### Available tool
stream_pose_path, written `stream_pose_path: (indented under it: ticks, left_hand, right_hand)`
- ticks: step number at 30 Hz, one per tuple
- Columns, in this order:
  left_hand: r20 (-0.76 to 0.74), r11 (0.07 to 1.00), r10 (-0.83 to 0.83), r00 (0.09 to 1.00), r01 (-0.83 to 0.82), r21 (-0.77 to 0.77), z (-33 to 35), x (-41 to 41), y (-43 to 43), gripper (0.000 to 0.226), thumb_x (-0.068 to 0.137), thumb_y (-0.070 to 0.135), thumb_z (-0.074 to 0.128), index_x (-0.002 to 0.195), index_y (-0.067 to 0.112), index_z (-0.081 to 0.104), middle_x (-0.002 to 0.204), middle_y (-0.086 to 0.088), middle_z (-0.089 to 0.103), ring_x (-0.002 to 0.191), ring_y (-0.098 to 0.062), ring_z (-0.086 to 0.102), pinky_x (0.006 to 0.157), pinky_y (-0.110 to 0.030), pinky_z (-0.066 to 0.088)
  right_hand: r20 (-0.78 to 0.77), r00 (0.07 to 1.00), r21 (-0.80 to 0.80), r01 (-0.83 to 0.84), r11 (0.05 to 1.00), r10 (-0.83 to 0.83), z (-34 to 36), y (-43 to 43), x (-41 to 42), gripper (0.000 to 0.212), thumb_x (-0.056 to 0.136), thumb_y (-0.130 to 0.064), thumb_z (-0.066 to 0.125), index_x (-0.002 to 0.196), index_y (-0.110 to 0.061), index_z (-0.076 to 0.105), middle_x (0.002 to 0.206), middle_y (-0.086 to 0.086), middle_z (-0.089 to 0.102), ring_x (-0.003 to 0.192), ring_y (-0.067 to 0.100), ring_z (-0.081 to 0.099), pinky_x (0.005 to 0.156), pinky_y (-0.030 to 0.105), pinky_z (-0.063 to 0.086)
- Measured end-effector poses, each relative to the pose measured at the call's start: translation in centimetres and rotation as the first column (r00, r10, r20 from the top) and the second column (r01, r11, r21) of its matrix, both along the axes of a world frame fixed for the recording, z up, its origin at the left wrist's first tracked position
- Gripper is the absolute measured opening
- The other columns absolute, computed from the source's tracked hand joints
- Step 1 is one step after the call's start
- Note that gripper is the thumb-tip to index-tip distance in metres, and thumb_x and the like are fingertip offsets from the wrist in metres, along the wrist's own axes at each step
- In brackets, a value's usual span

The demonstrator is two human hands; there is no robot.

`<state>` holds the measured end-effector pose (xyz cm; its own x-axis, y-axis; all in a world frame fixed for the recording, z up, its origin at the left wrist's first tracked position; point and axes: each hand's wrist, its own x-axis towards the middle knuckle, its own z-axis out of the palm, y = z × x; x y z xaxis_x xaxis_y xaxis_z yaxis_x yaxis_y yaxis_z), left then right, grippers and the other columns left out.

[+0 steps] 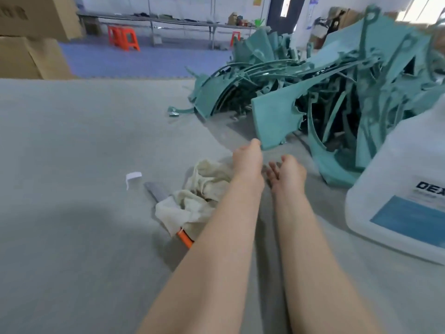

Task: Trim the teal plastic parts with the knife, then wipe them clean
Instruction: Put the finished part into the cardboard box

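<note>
A big heap of teal plastic parts (337, 75) fills the right back of the grey table. My left hand (249, 156) pinches the near corner of a flat teal sheet (274, 116) that sticks out of the heap. My right hand (286, 171) hovers just to the right, palm up and fingers relaxed, holding nothing. A crumpled cream cloth (197, 198) lies left of my left forearm. It covers the middle of a knife (156, 191), whose grey blade points up-left and whose orange handle pokes out below.
A large white jug with a blue label (397, 201) stands at the right edge. A small white scrap (133, 177) lies near the blade. Cardboard boxes (31, 37) are stacked at the far left. Orange stools and a long bench stand beyond the table.
</note>
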<state>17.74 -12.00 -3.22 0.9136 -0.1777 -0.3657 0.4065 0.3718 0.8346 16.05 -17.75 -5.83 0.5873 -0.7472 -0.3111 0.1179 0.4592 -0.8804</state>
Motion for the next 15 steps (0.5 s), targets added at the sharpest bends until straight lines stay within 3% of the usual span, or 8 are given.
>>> stream_pose_path:
  ticks: [2, 3, 4, 6, 8, 12, 15]
  left_hand:
    - [0.0, 1.0, 0.025, 1.0, -0.025, 0.015, -0.4, 1.1, -1.1, 0.011, 0.094, 0.011, 0.048, 0.083, 0.008, 0.047, 0.062, -0.004, 0.036, 0.032, -0.007, 0.038, 0.033, -0.016, 0.028]
    - [0.009, 0.999, 0.029, 1.0, -0.029, 0.023, -0.5, 1.7, -1.5, 0.005, 0.093, 0.009, 0.046, 0.093, 0.004, 0.049, 0.061, -0.006, 0.038, 0.025, -0.005, 0.035, 0.029, -0.013, 0.024]
    - [0.025, 0.999, 0.024, 0.999, -0.025, 0.046, -0.7, 2.4, -2.0, 0.015, 0.092, 0.007, 0.046, 0.105, 0.0, 0.051, 0.065, -0.009, 0.045, 0.026, -0.005, 0.036, 0.03, -0.013, 0.024]
    - [0.066, 0.996, -0.022, 0.998, 0.016, 0.091, -1.1, 4.0, -3.0, 0.04, 0.091, 0.006, 0.046, 0.13, -0.001, 0.044, 0.094, -0.02, 0.061, 0.044, -0.012, 0.048, 0.04, -0.018, 0.034]
    - [0.093, 0.991, -0.056, 0.994, 0.044, 0.127, -1.2, 5.2, -4.0, 0.047, 0.09, 0.003, 0.046, 0.137, 0.003, 0.039, 0.121, -0.025, 0.059, 0.065, -0.021, 0.055, 0.047, -0.023, 0.038]
    - [0.107, 0.986, -0.096, 0.99, 0.08, 0.147, -1.8, 7.2, -5.3, 0.041, 0.089, 0.001, 0.047, 0.13, 0.001, 0.043, 0.121, -0.021, 0.059, 0.099, -0.032, 0.061, 0.07, -0.031, 0.05]
    - [0.157, 0.963, -0.097, 0.983, 0.052, 0.266, -2.5, 8.4, -5.5, 0.035, 0.089, 0.009, 0.056, 0.122, -0.001, 0.051, 0.118, -0.018, 0.063, 0.104, -0.033, 0.062, 0.085, -0.035, 0.052]
  right_hand:
    - [0.031, 1.0, 0.053, 0.0, 0.999, -0.001, -0.4, -0.8, 1.8, 0.034, 0.096, -0.006, 0.039, 0.129, -0.006, 0.048, 0.077, 0.006, 0.052, 0.064, 0.017, 0.055, 0.08, 0.039, 0.053]
    - [0.062, 0.998, 0.086, -0.009, 0.996, 0.004, -0.6, -1.2, 2.6, 0.033, 0.097, -0.006, 0.038, 0.129, -0.009, 0.045, 0.08, 0.006, 0.052, 0.066, 0.016, 0.056, 0.084, 0.039, 0.053]
    - [0.089, 0.996, 0.105, -0.02, 0.994, 0.011, -0.7, -1.4, 3.3, 0.029, 0.097, -0.005, 0.038, 0.125, -0.01, 0.044, 0.082, 0.006, 0.052, 0.067, 0.016, 0.057, 0.081, 0.036, 0.053]
    - [0.114, 0.993, 0.109, -0.019, 0.994, 0.007, -0.7, -2.0, 4.5, 0.019, 0.096, -0.001, 0.038, 0.112, -0.008, 0.045, 0.077, 0.006, 0.054, 0.058, 0.014, 0.059, 0.06, 0.026, 0.054]
    - [0.114, 0.993, 0.102, -0.005, 0.995, -0.006, -0.5, -2.5, 5.3, 0.016, 0.093, 0.002, 0.039, 0.103, -0.005, 0.05, 0.069, 0.006, 0.054, 0.039, 0.009, 0.055, 0.042, 0.018, 0.045]
    - [0.092, 0.996, 0.068, -0.021, 0.997, 0.015, -0.7, -3.3, 6.7, 0.017, 0.091, 0.004, 0.041, 0.097, -0.002, 0.056, 0.068, 0.006, 0.055, 0.033, 0.007, 0.052, 0.038, 0.015, 0.041]
    - [0.107, 0.994, 0.074, -0.028, 0.997, 0.02, -0.8, -3.7, 7.3, 0.013, 0.093, -0.003, 0.045, 0.089, -0.006, 0.056, 0.069, 0.005, 0.056, 0.041, 0.009, 0.054, 0.045, 0.02, 0.045]
